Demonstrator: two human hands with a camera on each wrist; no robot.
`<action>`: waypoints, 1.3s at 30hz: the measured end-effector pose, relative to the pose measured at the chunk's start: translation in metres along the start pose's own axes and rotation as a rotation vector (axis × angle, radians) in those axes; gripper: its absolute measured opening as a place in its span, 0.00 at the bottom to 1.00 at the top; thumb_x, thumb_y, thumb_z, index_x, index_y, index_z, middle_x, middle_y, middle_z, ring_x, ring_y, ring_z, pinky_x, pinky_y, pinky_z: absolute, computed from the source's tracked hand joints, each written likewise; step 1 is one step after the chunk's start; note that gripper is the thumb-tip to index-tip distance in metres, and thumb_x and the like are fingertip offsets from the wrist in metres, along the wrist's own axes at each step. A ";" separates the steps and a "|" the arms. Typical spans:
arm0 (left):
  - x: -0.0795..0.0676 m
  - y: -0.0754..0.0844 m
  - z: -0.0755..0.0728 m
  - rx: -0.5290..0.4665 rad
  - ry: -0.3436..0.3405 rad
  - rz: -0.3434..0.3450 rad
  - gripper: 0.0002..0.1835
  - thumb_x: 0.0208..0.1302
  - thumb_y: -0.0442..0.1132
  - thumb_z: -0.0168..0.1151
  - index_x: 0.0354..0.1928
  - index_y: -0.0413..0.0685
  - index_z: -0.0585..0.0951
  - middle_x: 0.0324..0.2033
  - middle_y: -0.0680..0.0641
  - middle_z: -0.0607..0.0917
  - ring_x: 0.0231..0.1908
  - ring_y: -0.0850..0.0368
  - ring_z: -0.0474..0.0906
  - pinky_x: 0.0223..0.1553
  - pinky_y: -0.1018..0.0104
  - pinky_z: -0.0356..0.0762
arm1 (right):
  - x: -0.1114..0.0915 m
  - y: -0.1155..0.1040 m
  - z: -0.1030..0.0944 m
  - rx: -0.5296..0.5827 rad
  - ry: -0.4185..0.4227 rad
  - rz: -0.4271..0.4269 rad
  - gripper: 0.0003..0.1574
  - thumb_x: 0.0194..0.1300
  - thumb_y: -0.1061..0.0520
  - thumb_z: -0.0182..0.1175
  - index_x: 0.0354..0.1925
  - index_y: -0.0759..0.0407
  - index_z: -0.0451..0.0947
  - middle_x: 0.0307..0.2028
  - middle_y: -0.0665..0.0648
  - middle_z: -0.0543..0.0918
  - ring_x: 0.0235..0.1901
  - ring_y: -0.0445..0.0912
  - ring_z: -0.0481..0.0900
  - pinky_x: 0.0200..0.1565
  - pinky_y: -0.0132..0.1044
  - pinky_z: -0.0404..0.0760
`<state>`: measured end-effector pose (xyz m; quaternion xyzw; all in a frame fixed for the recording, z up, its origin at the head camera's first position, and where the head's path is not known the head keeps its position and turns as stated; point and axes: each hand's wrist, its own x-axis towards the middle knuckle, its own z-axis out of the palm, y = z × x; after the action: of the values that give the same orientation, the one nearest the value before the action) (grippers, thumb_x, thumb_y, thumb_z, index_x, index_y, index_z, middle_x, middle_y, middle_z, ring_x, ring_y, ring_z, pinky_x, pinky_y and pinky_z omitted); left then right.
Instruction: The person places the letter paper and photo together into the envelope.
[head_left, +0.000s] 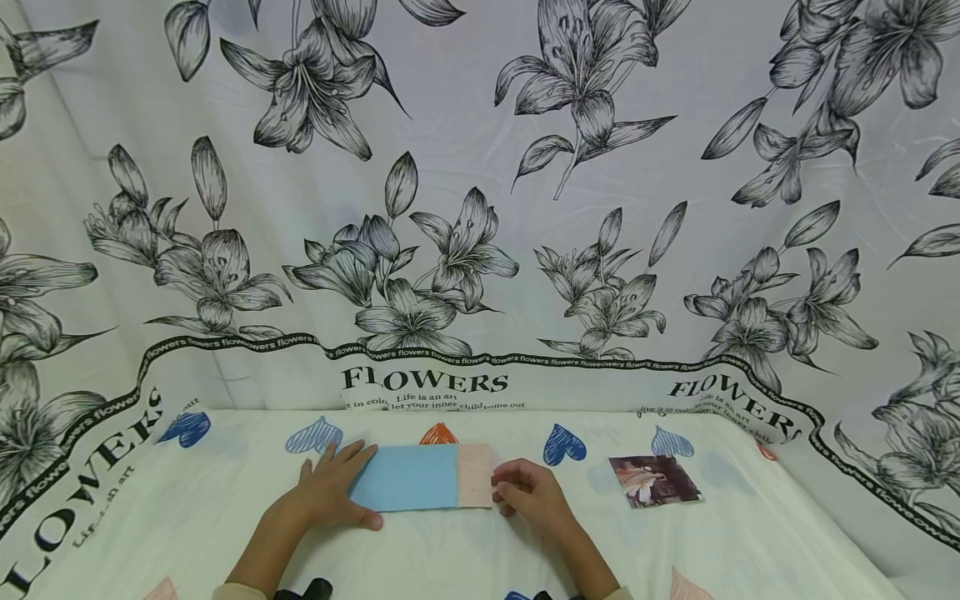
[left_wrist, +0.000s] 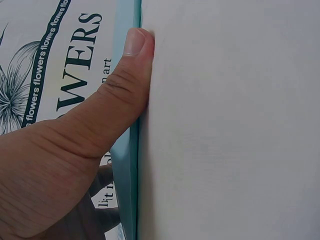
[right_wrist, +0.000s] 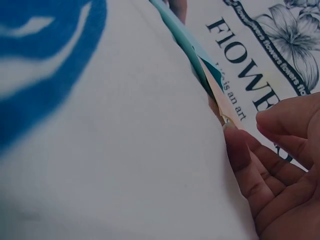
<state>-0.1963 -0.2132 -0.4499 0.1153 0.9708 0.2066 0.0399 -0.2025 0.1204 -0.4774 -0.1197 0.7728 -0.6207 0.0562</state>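
A flat light-blue paper piece [head_left: 408, 477] lies on the cloth-covered table, with a peach paper strip [head_left: 474, 475] along its right end. My left hand [head_left: 330, 487] spreads over the blue piece's left end, fingers extended at the far corner and thumb along the near edge. In the left wrist view the thumb lies against the blue edge. My right hand [head_left: 528, 493] is at the peach strip's right edge with loosely bent fingers. In the right wrist view the thumb tip meets the peach corner [right_wrist: 227, 112], while the index fingertip stands apart from it.
To the right lies a small photo print [head_left: 655, 481] of a pale pink flower on a dark ground. The table's white cloth [head_left: 735, 533] has blue and red hearts. A flower-printed curtain [head_left: 480, 183] hangs behind the table. Dark wrist gear [head_left: 318, 589] shows at the bottom edge.
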 end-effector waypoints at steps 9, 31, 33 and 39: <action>0.000 0.002 -0.001 -0.005 -0.004 -0.003 0.63 0.25 0.70 0.72 0.68 0.47 0.64 0.68 0.37 0.60 0.66 0.24 0.42 0.55 0.22 0.35 | -0.007 -0.018 0.004 0.019 -0.014 0.020 0.11 0.63 0.67 0.57 0.44 0.69 0.77 0.37 0.65 0.82 0.33 0.55 0.83 0.33 0.42 0.84; -0.001 0.001 -0.002 -0.002 -0.002 -0.003 0.63 0.25 0.71 0.71 0.68 0.46 0.64 0.67 0.37 0.61 0.66 0.23 0.42 0.55 0.22 0.36 | 0.001 0.003 0.008 0.011 -0.068 0.024 0.10 0.64 0.62 0.58 0.44 0.61 0.79 0.34 0.58 0.84 0.30 0.49 0.83 0.29 0.39 0.83; -0.001 0.001 -0.002 -0.004 -0.005 -0.005 0.63 0.25 0.71 0.72 0.68 0.46 0.64 0.68 0.37 0.61 0.66 0.24 0.42 0.55 0.22 0.36 | 0.000 0.003 0.009 0.032 -0.083 0.011 0.10 0.64 0.64 0.57 0.44 0.62 0.80 0.35 0.59 0.84 0.31 0.50 0.83 0.30 0.40 0.84; -0.001 0.001 -0.002 0.002 -0.001 -0.001 0.63 0.26 0.70 0.72 0.68 0.46 0.64 0.67 0.38 0.61 0.66 0.24 0.43 0.55 0.22 0.37 | -0.004 -0.001 0.017 0.106 -0.174 -0.046 0.10 0.64 0.65 0.56 0.44 0.67 0.79 0.38 0.66 0.83 0.33 0.52 0.83 0.32 0.41 0.84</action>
<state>-0.1957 -0.2130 -0.4478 0.1150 0.9710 0.2056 0.0402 -0.1948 0.1051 -0.4808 -0.1876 0.7283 -0.6490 0.1150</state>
